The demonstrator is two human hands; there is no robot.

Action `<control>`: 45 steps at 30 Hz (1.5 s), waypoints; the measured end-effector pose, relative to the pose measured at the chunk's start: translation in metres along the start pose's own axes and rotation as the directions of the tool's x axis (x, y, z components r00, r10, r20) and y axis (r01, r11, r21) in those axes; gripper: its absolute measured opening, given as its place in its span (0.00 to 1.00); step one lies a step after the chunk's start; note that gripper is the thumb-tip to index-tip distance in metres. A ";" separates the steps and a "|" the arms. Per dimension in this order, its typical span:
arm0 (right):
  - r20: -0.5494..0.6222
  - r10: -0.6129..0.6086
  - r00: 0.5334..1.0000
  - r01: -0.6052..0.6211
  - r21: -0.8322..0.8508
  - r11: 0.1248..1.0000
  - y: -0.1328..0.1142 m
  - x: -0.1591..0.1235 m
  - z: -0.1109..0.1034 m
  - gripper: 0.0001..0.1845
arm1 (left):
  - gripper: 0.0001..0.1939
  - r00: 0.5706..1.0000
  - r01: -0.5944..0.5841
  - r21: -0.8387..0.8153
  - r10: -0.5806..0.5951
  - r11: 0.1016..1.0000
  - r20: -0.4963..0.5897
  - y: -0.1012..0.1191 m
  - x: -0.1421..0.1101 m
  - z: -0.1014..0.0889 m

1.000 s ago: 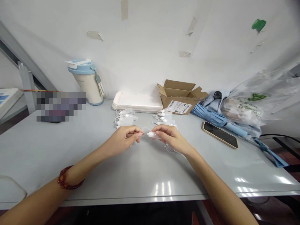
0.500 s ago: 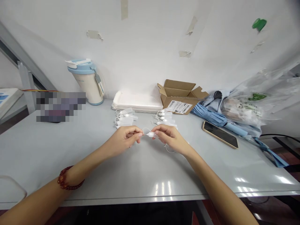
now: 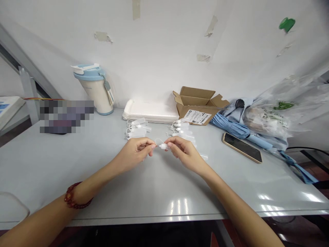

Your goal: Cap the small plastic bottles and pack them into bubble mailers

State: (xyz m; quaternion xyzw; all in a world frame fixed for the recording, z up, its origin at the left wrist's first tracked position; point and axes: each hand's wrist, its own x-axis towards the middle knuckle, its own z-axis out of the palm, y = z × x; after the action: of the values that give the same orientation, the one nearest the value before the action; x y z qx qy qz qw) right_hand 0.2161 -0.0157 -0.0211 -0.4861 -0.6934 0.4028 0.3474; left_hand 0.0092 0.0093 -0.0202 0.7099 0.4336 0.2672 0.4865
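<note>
Between my hands is a small squeeze bottle (image 3: 162, 146) with a white collar, a thin tip pointing left and a thin looped strap. The fingers of my right hand (image 3: 185, 152) are closed round its body and hide most of it. My left hand (image 3: 137, 152) pinches at the end of the tip, where the strap runs; the tiny part inside the pinch is hidden. Beyond my left hand lies a group of similar bottles (image 3: 138, 129). Another group of bottles (image 3: 182, 127) lies behind my right hand, and one clear bottle (image 3: 204, 156) shows beside that hand.
At the back stand a stack of white trays (image 3: 151, 111) and an open cardboard box (image 3: 191, 111). A tumbler (image 3: 96, 91) is at the left. To the right are a phone (image 3: 241, 147), a folded blue umbrella (image 3: 231, 126) and a plastic bag (image 3: 267, 118).
Both hands and the held bottle have shifted very slightly up and left. A clear bottle now shows beside my right hand; the strap below that hand is out of sight.
</note>
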 end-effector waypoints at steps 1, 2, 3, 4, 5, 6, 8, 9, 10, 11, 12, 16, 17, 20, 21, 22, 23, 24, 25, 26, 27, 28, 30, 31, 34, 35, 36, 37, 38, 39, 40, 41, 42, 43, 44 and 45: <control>-0.004 -0.001 1.000 0.001 -0.008 1.000 0.000 0.000 0.001 0.12 | 0.12 1.000 0.000 -0.003 0.000 1.000 -0.002 0.000 0.000 0.000; -0.007 -0.003 1.000 0.003 -0.013 1.000 0.000 0.000 0.001 0.12 | 0.12 1.000 0.001 -0.007 -0.001 1.000 -0.003 0.000 0.000 0.000; -0.008 -0.006 1.000 0.006 -0.017 1.000 0.000 0.000 0.002 0.11 | 0.11 1.000 0.003 -0.012 -0.003 1.000 -0.004 0.000 0.000 0.000; -0.009 -0.009 1.000 0.009 -0.019 1.000 0.000 0.000 0.002 0.11 | 0.11 1.000 0.005 -0.018 -0.005 1.000 -0.004 0.000 0.000 0.000; -0.011 -0.013 1.000 0.012 -0.022 1.000 0.000 0.000 0.003 0.11 | 0.11 1.000 0.007 -0.021 -0.007 1.000 -0.003 0.000 0.000 0.001; -0.012 -0.016 1.000 0.016 -0.025 1.000 0.000 0.000 0.003 0.11 | 0.11 1.000 0.010 -0.024 -0.010 1.000 -0.003 0.000 0.000 0.001; -0.020 -0.025 0.999 0.024 -0.034 0.999 0.000 -0.001 0.005 0.11 | 0.10 1.000 0.013 -0.026 -0.013 1.000 -0.008 0.000 -0.001 0.001; -0.026 -0.029 0.999 0.028 -0.036 0.999 0.000 -0.002 0.005 0.10 | 0.10 1.000 0.012 -0.025 -0.012 1.000 -0.012 0.000 -0.001 0.002; -0.032 -0.034 0.999 0.033 -0.037 0.999 0.001 -0.002 0.006 0.10 | 0.10 1.000 0.010 -0.022 -0.011 1.000 -0.014 0.000 -0.001 0.002; -0.035 -0.039 0.999 0.037 -0.037 0.999 0.001 -0.002 0.007 0.10 | 0.10 1.000 0.008 -0.018 -0.008 1.000 -0.017 0.000 -0.001 0.002; -0.037 -0.042 0.998 0.040 -0.035 0.999 0.001 -0.002 0.007 0.10 | 0.10 1.000 0.005 -0.015 -0.005 1.000 -0.018 0.000 -0.002 0.003; -0.039 -0.042 0.998 0.041 -0.030 0.999 0.002 -0.002 0.010 0.10 | 0.10 1.000 -0.003 -0.014 0.002 1.000 -0.016 0.001 -0.002 0.004; -0.038 -0.042 0.998 0.041 -0.029 0.999 0.003 -0.002 0.010 0.10 | 0.10 1.000 -0.003 -0.014 0.003 1.000 -0.016 0.001 -0.002 0.004; -0.033 -0.035 0.999 0.034 -0.024 0.999 0.002 -0.002 0.011 0.11 | 0.10 1.000 0.004 -0.020 -0.004 1.000 -0.006 0.001 -0.002 0.005; -0.033 -0.029 0.999 0.028 -0.020 0.999 0.002 -0.002 0.011 0.11 | 0.10 1.000 0.008 -0.029 -0.008 1.000 -0.002 0.001 -0.002 0.005; -0.035 -0.024 0.999 0.023 -0.015 1.000 0.002 -0.002 0.011 0.11 | 0.10 1.000 0.012 -0.040 -0.012 0.999 0.003 0.001 -0.002 0.006; -0.036 -0.019 0.999 0.019 -0.009 1.000 0.002 -0.002 0.012 0.11 | 0.10 1.000 0.016 -0.050 -0.015 0.999 0.006 0.001 -0.002 0.006; -0.038 -0.015 0.999 0.015 -0.003 1.000 0.002 -0.002 0.012 0.11 | 0.10 1.000 0.018 -0.059 -0.017 0.998 0.007 0.001 -0.003 0.006; -0.040 -0.012 0.999 0.012 0.003 1.000 0.002 -0.002 0.012 0.12 | 0.10 1.000 0.019 -0.065 -0.019 0.998 0.009 0.001 -0.003 0.006; -0.040 -0.010 0.999 0.011 0.009 1.000 0.001 -0.003 0.012 0.12 | 0.10 1.000 0.021 -0.069 -0.020 0.997 0.009 0.001 -0.004 0.007; -0.039 -0.009 0.999 0.010 0.015 1.000 0.001 -0.003 0.013 0.11 | 0.10 1.000 0.022 -0.071 -0.021 0.997 0.011 0.001 -0.004 0.007; -0.039 -0.009 0.999 0.009 0.020 1.000 0.001 -0.003 0.013 0.11 | 0.10 1.000 0.022 -0.074 -0.022 0.997 0.013 0.001 -0.005 0.007; -0.039 -0.008 0.999 0.010 0.027 1.000 0.001 -0.004 0.014 0.11 | 0.10 1.000 0.025 -0.078 -0.024 0.997 0.015 0.002 -0.006 0.007; -0.039 -0.008 0.999 0.009 0.027 1.000 0.001 -0.004 0.014 0.11 | 0.11 1.000 0.027 -0.080 -0.026 0.996 0.016 0.002 -0.006 0.007; -0.037 -0.005 0.999 0.006 0.025 1.000 0.001 -0.003 0.013 0.11 | 0.11 0.999 0.032 -0.091 -0.029 0.995 0.028 0.000 -0.005 0.007; -0.032 -0.005 0.999 0.006 0.025 1.000 0.001 -0.003 0.012 0.11 | 0.11 0.999 0.035 -0.096 -0.031 0.995 0.040 0.000 -0.004 0.006; -0.029 -0.004 1.000 0.005 0.028 1.000 0.000 -0.002 0.011 0.11 | 0.11 0.998 0.038 -0.101 -0.032 0.994 0.054 0.000 -0.003 0.006; -0.026 -0.001 1.000 0.002 0.033 0.999 0.000 -0.002 0.010 0.11 | 0.11 0.997 0.041 -0.105 -0.034 0.994 0.071 -0.001 -0.002 0.005; -0.023 0.004 1.000 -0.003 0.041 0.999 0.000 -0.001 0.009 0.11 | 0.11 0.996 0.046 -0.108 -0.037 0.993 0.087 0.000 -0.001 0.004; -0.021 0.011 1.000 -0.010 0.051 0.999 0.000 -0.001 0.007 0.12 | 0.10 0.994 0.051 -0.113 -0.039 0.992 0.100 0.000 0.000 0.003; -0.021 0.016 1.000 -0.015 0.061 0.998 -0.001 -0.001 0.006 0.12 | 0.10 0.993 0.055 -0.119 -0.042 0.991 0.108 0.000 0.000 0.002; -0.022 0.021 1.000 -0.020 0.069 0.997 -0.001 -0.001 0.005 0.12 | 0.10 0.993 0.059 -0.125 -0.045 0.990 0.112 0.001 0.001 0.001; -0.023 0.024 0.999 -0.022 0.077 0.997 -0.002 -0.001 0.004 0.12 | 0.10 0.992 0.063 -0.127 -0.048 0.990 0.113 0.002 0.001 0.000; -0.023 0.025 0.999 -0.023 0.082 0.996 -0.002 -0.001 0.004 0.12 | 0.11 0.993 0.063 -0.126 -0.049 0.990 0.111 0.003 0.001 -0.001; -0.024 0.024 0.999 -0.022 0.086 0.996 -0.002 -0.001 0.004 0.12 | 0.11 0.993 0.062 -0.123 -0.049 0.991 0.106 0.003 0.001 -0.002; -0.024 0.023 0.999 -0.021 0.089 0.996 -0.002 0.000 0.004 0.12 | 0.11 0.994 0.058 -0.114 -0.047 0.992 0.100 0.004 0.001 -0.002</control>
State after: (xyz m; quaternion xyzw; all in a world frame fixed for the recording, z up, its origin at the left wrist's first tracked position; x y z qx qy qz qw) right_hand 0.2123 -0.0174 -0.0206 -0.4830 -0.6649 0.4309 0.3728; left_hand 0.0090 0.0104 -0.0160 0.6805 0.4117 0.2445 0.5547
